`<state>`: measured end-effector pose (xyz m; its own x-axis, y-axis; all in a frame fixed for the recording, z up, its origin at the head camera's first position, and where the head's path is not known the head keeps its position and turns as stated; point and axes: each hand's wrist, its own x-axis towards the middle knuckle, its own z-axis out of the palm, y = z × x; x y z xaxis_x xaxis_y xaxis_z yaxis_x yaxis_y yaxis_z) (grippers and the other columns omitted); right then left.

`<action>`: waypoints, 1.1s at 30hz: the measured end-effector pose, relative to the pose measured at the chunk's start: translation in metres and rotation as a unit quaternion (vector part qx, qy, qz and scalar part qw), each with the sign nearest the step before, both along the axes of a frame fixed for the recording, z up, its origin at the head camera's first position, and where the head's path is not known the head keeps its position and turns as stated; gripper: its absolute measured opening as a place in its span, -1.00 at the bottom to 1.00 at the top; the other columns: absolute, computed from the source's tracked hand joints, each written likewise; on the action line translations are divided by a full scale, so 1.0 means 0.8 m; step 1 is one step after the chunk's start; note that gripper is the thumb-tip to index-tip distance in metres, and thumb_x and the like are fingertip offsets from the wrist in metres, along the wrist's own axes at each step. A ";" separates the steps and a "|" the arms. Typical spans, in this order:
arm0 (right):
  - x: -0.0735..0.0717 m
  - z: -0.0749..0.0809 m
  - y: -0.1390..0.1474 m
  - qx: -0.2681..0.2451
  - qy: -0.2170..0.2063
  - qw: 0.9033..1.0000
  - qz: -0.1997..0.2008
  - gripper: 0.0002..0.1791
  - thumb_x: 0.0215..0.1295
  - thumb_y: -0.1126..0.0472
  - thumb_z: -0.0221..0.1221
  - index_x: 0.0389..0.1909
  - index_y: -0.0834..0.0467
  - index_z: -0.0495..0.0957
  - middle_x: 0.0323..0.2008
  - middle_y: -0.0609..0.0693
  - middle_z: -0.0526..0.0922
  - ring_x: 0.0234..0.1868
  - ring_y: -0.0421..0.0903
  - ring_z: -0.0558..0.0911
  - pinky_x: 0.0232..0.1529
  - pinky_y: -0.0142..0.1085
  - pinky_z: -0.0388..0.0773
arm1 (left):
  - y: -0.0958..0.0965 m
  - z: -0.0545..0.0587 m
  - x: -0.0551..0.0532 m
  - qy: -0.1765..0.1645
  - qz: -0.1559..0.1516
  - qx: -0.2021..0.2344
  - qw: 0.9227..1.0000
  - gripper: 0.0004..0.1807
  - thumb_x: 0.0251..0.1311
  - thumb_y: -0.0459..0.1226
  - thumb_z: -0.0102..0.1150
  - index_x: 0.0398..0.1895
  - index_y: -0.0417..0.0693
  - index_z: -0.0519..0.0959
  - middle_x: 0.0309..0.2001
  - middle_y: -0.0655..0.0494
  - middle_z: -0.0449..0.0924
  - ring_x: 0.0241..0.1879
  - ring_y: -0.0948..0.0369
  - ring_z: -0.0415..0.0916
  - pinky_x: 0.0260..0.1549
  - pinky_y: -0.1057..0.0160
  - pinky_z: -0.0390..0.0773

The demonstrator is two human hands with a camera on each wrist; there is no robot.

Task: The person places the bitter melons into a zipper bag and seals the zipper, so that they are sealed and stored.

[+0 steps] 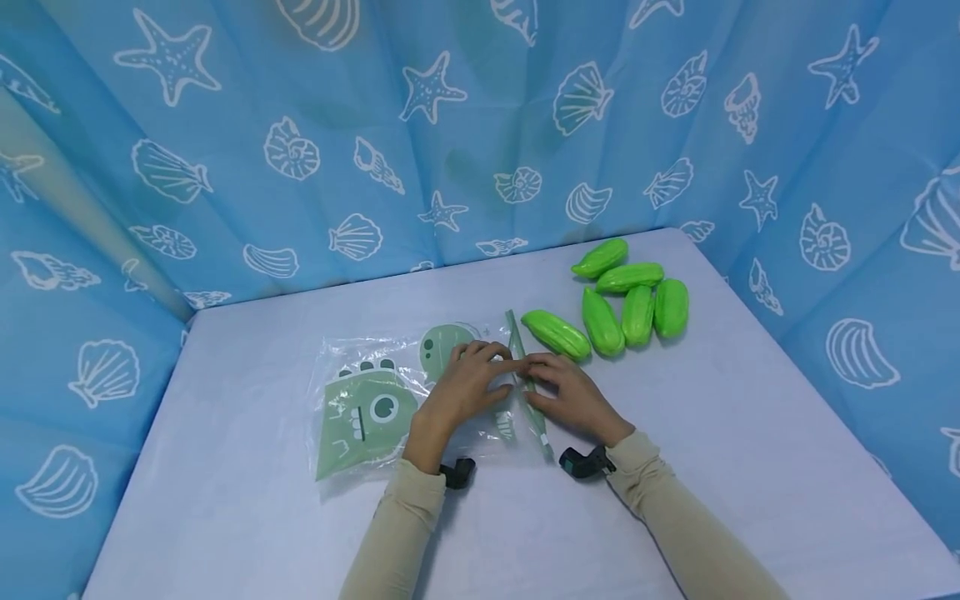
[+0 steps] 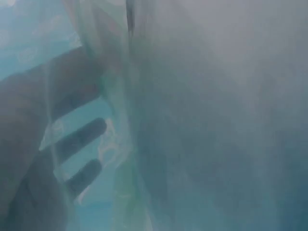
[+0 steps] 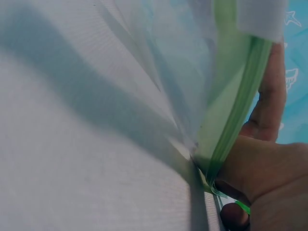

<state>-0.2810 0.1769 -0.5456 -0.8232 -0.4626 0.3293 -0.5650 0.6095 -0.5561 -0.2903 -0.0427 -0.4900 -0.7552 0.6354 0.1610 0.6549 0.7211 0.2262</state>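
Note:
A clear zip bag (image 1: 367, 421) printed with green cartoon monsters lies flat on the table, its green zip strip (image 1: 537, 423) along the right edge. My left hand (image 1: 465, 387) is over the bag's right part and pinches its edge near the strip. From the other side my right hand (image 1: 573, 398) pinches the strip, fingertips meeting the left hand's. In the left wrist view, blurred film covers much of the picture; the left hand (image 2: 29, 139) shows through it, two fingers extended. The right wrist view has the strip (image 3: 243, 91) bent at the right hand's thumb (image 3: 248, 161).
Several bright green ridged oblong pieces (image 1: 602, 323), like toy vegetables, lie beyond the right hand; the closest (image 1: 557, 335) is beside the strip's far end. A white cloth covers the table (image 1: 225, 467). Blue shell-print curtains (image 1: 465, 150) hang behind it and at both sides.

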 end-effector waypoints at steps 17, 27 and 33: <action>0.002 -0.007 -0.001 -0.016 -0.010 1.000 0.012 -0.64 0.31 0.13 0.35 0.10 0.10 0.66 0.22 0.02 0.54 0.29 0.09 0.45 0.27 0.05 0.40 | -0.023 0.035 0.015 -0.003 0.002 0.057 0.998 -0.88 0.21 -0.32 0.40 -0.19 0.01 0.75 -0.11 0.20 0.68 -0.11 0.17 0.63 -0.08 0.21 0.61; -0.003 0.000 0.000 -0.016 -0.010 1.000 0.010 -0.64 0.33 0.14 0.32 0.12 0.10 0.65 0.25 0.01 0.52 0.31 0.08 0.43 0.30 0.04 0.36 | -0.031 0.069 0.026 -0.004 0.006 0.066 0.998 -0.87 0.17 -0.38 0.42 -0.24 -0.02 0.76 -0.15 0.17 0.64 -0.19 0.16 0.63 -0.15 0.21 0.63; 0.000 -0.001 0.000 -0.020 -0.026 0.999 0.010 -0.65 0.34 0.16 0.32 0.12 0.10 0.65 0.25 0.02 0.53 0.32 0.09 0.42 0.30 0.03 0.36 | -0.037 0.081 0.036 0.017 0.013 0.063 0.998 -0.89 0.18 -0.36 0.42 -0.24 -0.01 0.76 -0.16 0.18 0.64 -0.15 0.18 0.62 -0.13 0.22 0.62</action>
